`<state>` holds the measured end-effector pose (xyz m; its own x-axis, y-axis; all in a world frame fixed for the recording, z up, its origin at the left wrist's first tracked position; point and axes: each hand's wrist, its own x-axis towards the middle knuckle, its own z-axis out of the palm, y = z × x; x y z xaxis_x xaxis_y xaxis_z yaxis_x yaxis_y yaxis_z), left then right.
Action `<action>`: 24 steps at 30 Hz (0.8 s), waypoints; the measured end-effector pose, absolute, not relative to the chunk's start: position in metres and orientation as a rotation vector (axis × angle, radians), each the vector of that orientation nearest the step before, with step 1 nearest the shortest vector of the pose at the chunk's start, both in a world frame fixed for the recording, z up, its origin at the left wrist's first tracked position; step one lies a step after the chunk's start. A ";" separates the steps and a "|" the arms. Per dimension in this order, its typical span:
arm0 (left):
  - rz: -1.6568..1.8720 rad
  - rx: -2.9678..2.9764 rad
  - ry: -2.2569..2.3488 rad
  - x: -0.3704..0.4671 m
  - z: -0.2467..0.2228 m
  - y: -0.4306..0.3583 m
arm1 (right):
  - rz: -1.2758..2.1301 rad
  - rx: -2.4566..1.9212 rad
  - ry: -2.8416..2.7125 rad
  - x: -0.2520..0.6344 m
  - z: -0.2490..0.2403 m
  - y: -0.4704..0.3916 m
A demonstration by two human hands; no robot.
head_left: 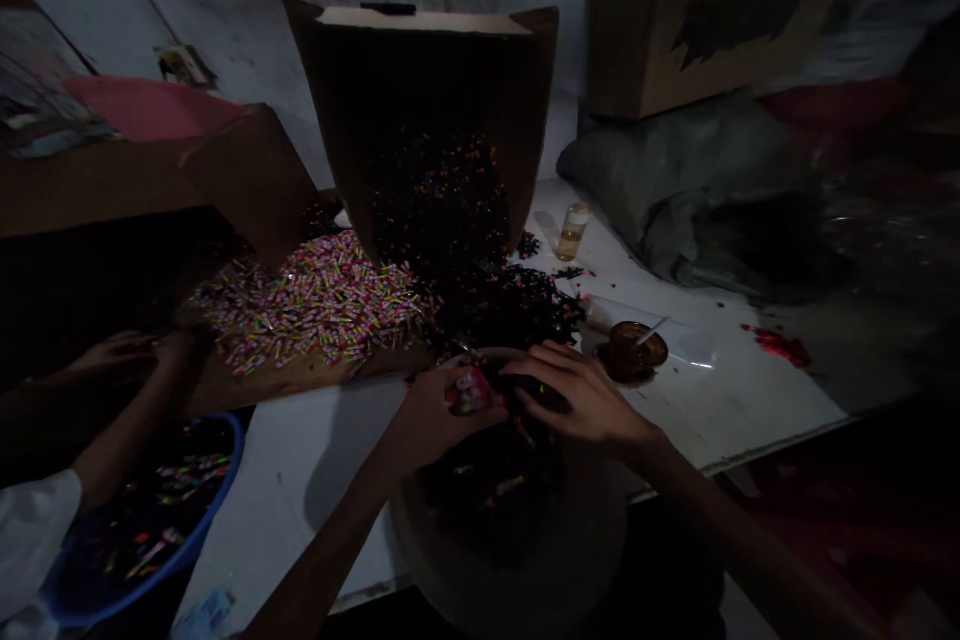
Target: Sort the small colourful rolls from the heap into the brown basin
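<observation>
Both my hands are close together above a large round basin [517,600] that holds dark small pieces and a few colourful ones. My left hand [442,415] is closed around several small pink printed pieces [472,392]. Beside it my right hand [577,395] is curled, fingertips pointing toward the left hand; what it grips is too dark to make out. Just beyond my hands lies a heap of small black pieces with red or orange tips [502,305], spilling from a tipped cardboard box [536,120]. Left of it spreads a pile of small pink and yellow tubes [322,305].
On the white table [739,400] to the right are a dark brown bowl [637,352] with a thin stick, a small bottle [572,232] and red bits [781,347]. At left, another person's arms [142,390] are near a blue tub [232,465]. A grey-green sack [697,170] lies behind.
</observation>
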<state>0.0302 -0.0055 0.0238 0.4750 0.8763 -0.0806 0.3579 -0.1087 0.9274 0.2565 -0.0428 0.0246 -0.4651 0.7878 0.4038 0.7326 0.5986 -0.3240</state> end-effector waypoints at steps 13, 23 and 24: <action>0.544 1.474 0.951 0.035 0.023 -0.006 | -0.042 -1.038 -2.620 0.265 0.028 -0.041; 0.627 1.599 0.978 0.033 0.011 -0.004 | -0.142 -0.977 -2.645 0.262 0.017 -0.035; 0.625 1.643 1.003 0.032 0.010 -0.006 | -0.121 -0.990 -2.623 0.262 0.014 -0.034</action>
